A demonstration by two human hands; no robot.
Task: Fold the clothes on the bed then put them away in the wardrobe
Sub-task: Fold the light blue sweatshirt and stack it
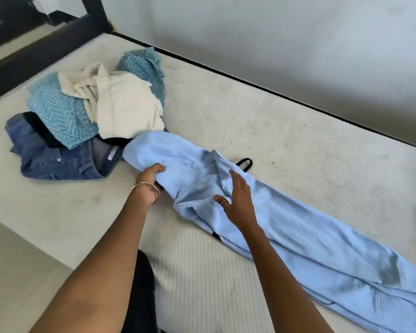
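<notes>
light blue shirt [298,236] cut off at right edge, black garment [244,162] mostly hidden beneath it, jeans [58,162] partly under pile

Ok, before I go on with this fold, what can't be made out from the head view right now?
- Wardrobe: not in the head view.
- Light blue garment: its lower end is cut off by the frame's bottom right edge.
- Left hand: its fingertips are tucked under the blue cloth it grips.
- Black item: only a strap loop shows; the garment covers the rest.
- Jeans: partly buried under the teal patterned cloth and cream garment.
</notes>
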